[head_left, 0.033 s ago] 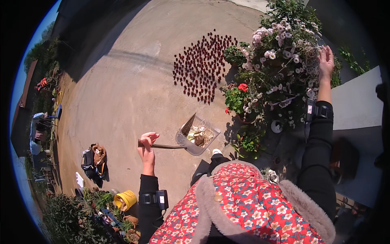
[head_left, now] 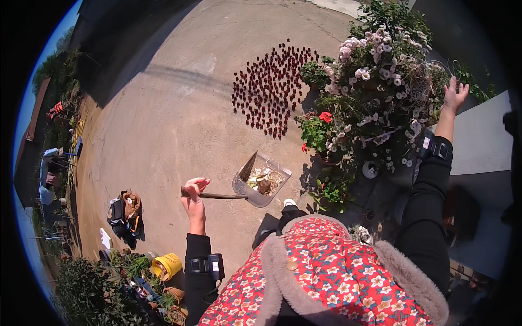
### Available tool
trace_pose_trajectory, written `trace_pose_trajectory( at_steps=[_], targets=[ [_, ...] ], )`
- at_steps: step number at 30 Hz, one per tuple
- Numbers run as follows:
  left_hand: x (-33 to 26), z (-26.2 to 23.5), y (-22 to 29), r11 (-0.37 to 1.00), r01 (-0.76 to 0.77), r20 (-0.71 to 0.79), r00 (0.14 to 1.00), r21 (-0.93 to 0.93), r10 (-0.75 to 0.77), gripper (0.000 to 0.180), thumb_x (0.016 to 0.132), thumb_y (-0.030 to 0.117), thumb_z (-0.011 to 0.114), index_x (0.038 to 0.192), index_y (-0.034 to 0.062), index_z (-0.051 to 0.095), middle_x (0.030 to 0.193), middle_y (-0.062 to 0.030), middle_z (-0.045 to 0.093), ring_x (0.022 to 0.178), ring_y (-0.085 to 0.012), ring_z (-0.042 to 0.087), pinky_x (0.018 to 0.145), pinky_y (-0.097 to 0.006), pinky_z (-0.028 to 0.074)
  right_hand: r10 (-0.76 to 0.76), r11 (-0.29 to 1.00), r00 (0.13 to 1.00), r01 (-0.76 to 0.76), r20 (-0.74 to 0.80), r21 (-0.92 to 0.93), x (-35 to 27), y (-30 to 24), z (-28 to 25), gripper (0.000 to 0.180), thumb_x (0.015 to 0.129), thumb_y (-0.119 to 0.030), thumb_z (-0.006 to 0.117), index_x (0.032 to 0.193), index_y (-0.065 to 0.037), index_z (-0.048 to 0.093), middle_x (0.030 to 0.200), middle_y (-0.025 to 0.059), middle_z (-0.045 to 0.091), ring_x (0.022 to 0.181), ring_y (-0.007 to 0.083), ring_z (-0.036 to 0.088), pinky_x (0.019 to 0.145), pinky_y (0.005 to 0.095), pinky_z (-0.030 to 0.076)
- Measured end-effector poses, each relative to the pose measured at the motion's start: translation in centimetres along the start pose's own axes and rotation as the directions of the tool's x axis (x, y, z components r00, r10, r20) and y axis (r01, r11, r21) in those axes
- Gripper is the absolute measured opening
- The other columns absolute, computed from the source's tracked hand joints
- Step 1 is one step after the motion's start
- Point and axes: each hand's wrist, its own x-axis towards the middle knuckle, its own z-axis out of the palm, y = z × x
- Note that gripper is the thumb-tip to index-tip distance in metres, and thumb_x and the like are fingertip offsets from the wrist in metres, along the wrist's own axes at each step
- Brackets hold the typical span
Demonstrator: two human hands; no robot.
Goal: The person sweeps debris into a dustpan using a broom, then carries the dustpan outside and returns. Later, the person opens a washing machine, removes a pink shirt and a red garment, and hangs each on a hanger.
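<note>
Left of the flowering shrub (head_left: 375, 70), my left hand (head_left: 194, 198) was wrapped round the handle (head_left: 225, 196) of the dustpan (head_left: 261, 197), likely light, stiff and best held there, while my right hand (head_left: 454, 100), fingers apart, was at the shrub's right edge.

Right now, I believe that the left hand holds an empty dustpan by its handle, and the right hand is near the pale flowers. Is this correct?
Not quite: the dustpan is not empty. The head view shows pale strands and a brown piece in it. The left hand does hold it by its handle, and the right hand is near the pale flowers.
</note>
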Motion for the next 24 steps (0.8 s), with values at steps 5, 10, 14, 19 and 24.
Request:
trace_pose_trajectory(
  at_steps=[5, 10, 14, 19, 24],
  targets=[
    [-0.1, -4.7, -0.5, 1.000, -0.013, -0.421, 0.907, -0.004, 0.010, 0.052, 0.093, 0.056, 0.048, 0.071, 0.0086, 0.042, 0.068, -0.0022, 0.048, 0.066, -0.0138, 0.052, 0.084, -0.039, 0.048, 0.388, 0.898, 0.856, -0.267, -0.342, 0.351, -5.6, 5.6, -4.9, 0.040, 0.097, -0.029, 0.054, 0.128, -0.005, 0.050, 0.114, 0.0086, 0.063, 0.090, 0.0149, 0.065, 0.068, 0.0275, 0.051],
    [-0.2, -12.8, 0.7, 0.986, -0.103, -0.718, 0.696, -0.128, -0.021, 0.049, 0.096, 0.051, 0.046, 0.067, 0.0135, 0.034, 0.062, 0.0027, 0.034, 0.059, -0.0102, 0.037, 0.077, -0.034, 0.043, 0.603, 0.750, 0.758, -0.645, 0.249, 0.147, -17.2, 8.6, 13.8, 0.035, 0.095, -0.024, 0.057, 0.125, -0.006, 0.056, 0.102, 0.0058, 0.067, 0.079, 0.0129, 0.066, 0.061, 0.0239, 0.049],
    [-0.8, -21.2, 2.9, 0.968, -0.219, -0.796, 0.604, -0.124, 0.035, 0.053, 0.098, 0.051, 0.042, 0.063, 0.0153, 0.026, 0.057, 0.0044, 0.025, 0.054, -0.0107, 0.026, 0.065, -0.030, 0.036, 0.574, 0.708, 0.637, -0.702, 0.515, 0.080, -23.3, 5.5, 27.4, 0.032, 0.095, -0.020, 0.057, 0.123, -0.004, 0.057, 0.095, 0.0064, 0.067, 0.070, 0.0109, 0.064, 0.054, 0.0220, 0.046],
    [-0.4, -32.9, 3.8, 0.965, -0.257, -0.888, 0.454, -0.059, 0.067, 0.051, 0.102, 0.047, 0.036, 0.064, 0.0156, 0.021, 0.059, 0.0049, 0.022, 0.055, -0.0099, 0.022, 0.062, -0.030, 0.033, 0.456, 0.854, 0.659, -0.513, 0.598, -0.086, -25.7, 1.8, 39.1, 0.031, 0.092, -0.017, 0.057, 0.119, -0.001, 0.060, 0.086, 0.0066, 0.068, 0.064, 0.0122, 0.063, 0.054, 0.0257, 0.048],
    [2.1, -44.6, 1.6, 0.957, -0.278, -0.917, 0.398, -0.084, 0.035, 0.049, 0.102, 0.045, 0.038, 0.066, 0.0156, 0.023, 0.060, 0.0050, 0.022, 0.056, -0.0097, 0.023, 0.067, -0.030, 0.035, 0.540, 0.841, 0.703, -0.438, 0.463, -0.317, -28.1, 0.0, 46.6, 0.030, 0.090, -0.016, 0.056, 0.114, -0.001, 0.062, 0.084, 0.0082, 0.069, 0.064, 0.0162, 0.067, 0.058, 0.0296, 0.053]
  ],
)
